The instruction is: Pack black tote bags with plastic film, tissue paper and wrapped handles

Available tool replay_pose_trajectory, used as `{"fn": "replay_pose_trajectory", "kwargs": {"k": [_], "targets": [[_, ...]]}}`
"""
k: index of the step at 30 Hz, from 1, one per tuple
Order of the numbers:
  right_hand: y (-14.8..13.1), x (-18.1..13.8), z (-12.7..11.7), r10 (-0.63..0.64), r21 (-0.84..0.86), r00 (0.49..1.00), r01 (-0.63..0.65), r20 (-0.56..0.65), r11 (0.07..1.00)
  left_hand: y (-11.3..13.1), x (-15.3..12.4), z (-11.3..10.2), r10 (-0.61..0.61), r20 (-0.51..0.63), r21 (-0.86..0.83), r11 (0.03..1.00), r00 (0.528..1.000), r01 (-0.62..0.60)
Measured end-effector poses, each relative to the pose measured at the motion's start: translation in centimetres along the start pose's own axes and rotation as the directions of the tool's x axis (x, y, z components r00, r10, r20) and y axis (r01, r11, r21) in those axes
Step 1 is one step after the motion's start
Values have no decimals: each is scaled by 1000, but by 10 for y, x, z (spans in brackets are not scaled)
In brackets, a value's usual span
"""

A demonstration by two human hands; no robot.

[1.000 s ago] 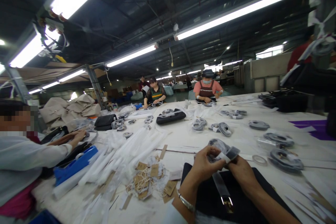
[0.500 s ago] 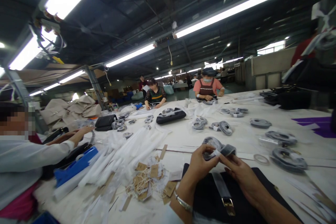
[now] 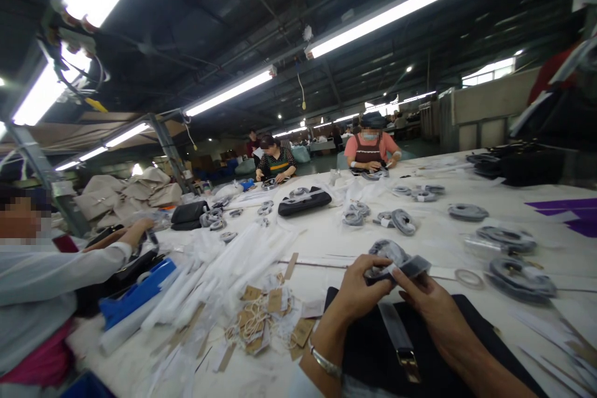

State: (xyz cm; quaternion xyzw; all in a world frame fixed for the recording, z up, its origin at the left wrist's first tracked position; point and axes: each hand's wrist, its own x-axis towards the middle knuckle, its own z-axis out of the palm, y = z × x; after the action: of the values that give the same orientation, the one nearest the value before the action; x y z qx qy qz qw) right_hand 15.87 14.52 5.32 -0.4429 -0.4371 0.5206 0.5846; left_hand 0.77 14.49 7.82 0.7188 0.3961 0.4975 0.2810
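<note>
Above a black bag (image 3: 368, 348), both my hands grip a grey coiled strap (image 3: 388, 251) wrapped in clear plastic. My left hand (image 3: 360, 291), with a silver bangle at the wrist, pinches its near left side. Closed on its right end is my right hand (image 3: 431, 308), the thumb pressing a small white piece at the middle. The bag lies flat on the white table. A plastic-covered tab (image 3: 394, 323) runs down its front to a gold buckle (image 3: 408, 365). The fingertips under the coil are partly hidden.
Tags with string (image 3: 261, 317) lie in a heap left of the bag. Beyond are white plastic sleeves (image 3: 219, 267) and a blue tape dispenser (image 3: 135, 292). Wrapped coils (image 3: 520, 278) lie at right. A co-worker (image 3: 32, 298) sits at left; two more people work across the table.
The coil and both hands have shifted slightly right in view, still closed together. The co-worker's hand at left has drawn back a little. The view has turned slightly.
</note>
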Motion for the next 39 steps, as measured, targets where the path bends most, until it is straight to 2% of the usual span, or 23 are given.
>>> {"fn": "replay_pose_trajectory", "kwargs": {"k": [4,10,13,16,19,21,24,26,29,32,36,39], "targets": [[1,2,-1,37,28,998,-36,-41,999,1,1,7,-32,-31,-22,999,999,31],[-5,-5,3,34,222,998,-45,52,974,0,3,8,-143,-50,-134,982,989,135],[-6,-5,4,36,218,998,-48,58,975,-4,3,8,-174,-90,-160,974,981,159],[-3,0,0,29,154,999,-27,-14,988,-11,9,10,-190,-73,-179,968,979,175],[0,6,-9,-52,71,986,64,-161,995,-14,28,3,-181,-105,-103,980,978,171],[0,8,-14,-115,25,966,124,-233,992,-13,47,-9,-141,-192,8,989,971,146],[-3,8,-17,-152,-3,956,156,-250,988,-5,69,-34,-56,-309,189,975,949,119],[-5,6,-18,-151,5,957,157,-247,988,0,72,-50,-11,-303,280,955,953,100],[-7,5,-17,-157,22,958,167,-239,986,3,50,-69,-26,-218,370,923,976,107],[-6,5,-18,-195,-2,956,199,-220,980,0,5,-83,-129,-148,431,884,981,181],[-5,8,-16,-237,-35,953,234,-189,972,0,-62,-95,-339,-139,416,833,930,365],[-17,8,-11,-252,-93,962,243,-106,966,7,-90,-96,-399,-131,451,792,908,412]]}}
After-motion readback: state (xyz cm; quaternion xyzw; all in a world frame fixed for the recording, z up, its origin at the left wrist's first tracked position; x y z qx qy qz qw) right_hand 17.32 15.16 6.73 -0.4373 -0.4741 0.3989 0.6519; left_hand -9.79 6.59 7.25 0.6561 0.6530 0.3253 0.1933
